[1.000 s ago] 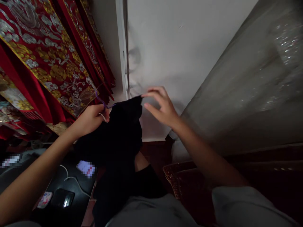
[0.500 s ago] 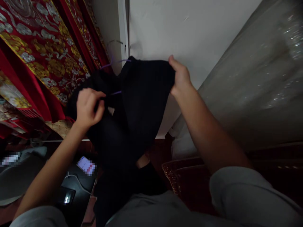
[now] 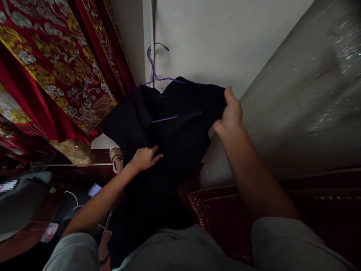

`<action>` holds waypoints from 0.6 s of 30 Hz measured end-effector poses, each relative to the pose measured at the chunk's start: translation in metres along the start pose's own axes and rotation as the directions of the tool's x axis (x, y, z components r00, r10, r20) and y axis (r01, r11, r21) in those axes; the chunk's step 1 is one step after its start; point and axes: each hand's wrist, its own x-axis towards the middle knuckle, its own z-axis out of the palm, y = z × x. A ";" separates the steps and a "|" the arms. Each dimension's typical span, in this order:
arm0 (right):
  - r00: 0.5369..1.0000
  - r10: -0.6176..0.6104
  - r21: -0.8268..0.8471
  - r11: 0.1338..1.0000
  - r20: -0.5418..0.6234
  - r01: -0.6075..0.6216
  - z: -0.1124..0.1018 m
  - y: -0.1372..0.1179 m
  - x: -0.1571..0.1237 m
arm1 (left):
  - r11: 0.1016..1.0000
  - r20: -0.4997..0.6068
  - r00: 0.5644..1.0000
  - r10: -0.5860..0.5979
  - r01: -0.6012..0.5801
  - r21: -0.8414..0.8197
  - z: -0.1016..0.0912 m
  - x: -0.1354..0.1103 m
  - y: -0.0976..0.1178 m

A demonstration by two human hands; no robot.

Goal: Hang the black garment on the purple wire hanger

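A dark collared shirt (image 3: 186, 131) hangs on a purple wire hanger (image 3: 153, 73) in front of me. The hanger's hook is up at a dark metal hook (image 3: 162, 45) by the white door edge. Part of the hanger's lower bar shows through the open neck. My right hand (image 3: 231, 113) is closed on the shirt's sleeve end and holds it out to the right. Lower down, my left hand (image 3: 145, 158) is closed on the shirt's front, thumb and forefinger at the cloth; the fingertips are partly lost against the dark fabric.
Red curtain-like cloth with gold and silver embroidery (image 3: 62, 71) hangs at left. Plastic-wrapped bulk (image 3: 296, 120) leans at right, above dark red carved furniture (image 3: 208, 207). At lower left are a lit phone (image 3: 94, 190), a white cable (image 3: 75, 197) and another person's leg (image 3: 22, 210).
The shirt and hanger now hang further right and straighter, hook near the door edge. My left hand has moved down and right to the shirt's front; my right hand moved right and slightly down.
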 end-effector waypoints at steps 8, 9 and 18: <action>0.922 -0.226 -0.240 0.958 -0.313 0.154 0.014 0.004 -0.173 | 0.853 -0.450 0.822 -0.349 0.080 -0.515 0.056 -0.019 0.024; 0.970 -0.121 -0.226 0.971 -0.211 0.072 0.020 0.008 -0.201 | 0.809 -0.479 0.784 -0.396 0.051 -0.586 0.059 -0.024 0.030; 0.928 0.130 -0.170 0.983 0.349 -0.074 0.045 0.014 -0.257 | 0.363 -0.527 0.729 -0.437 -0.394 -0.845 0.052 -0.050 0.059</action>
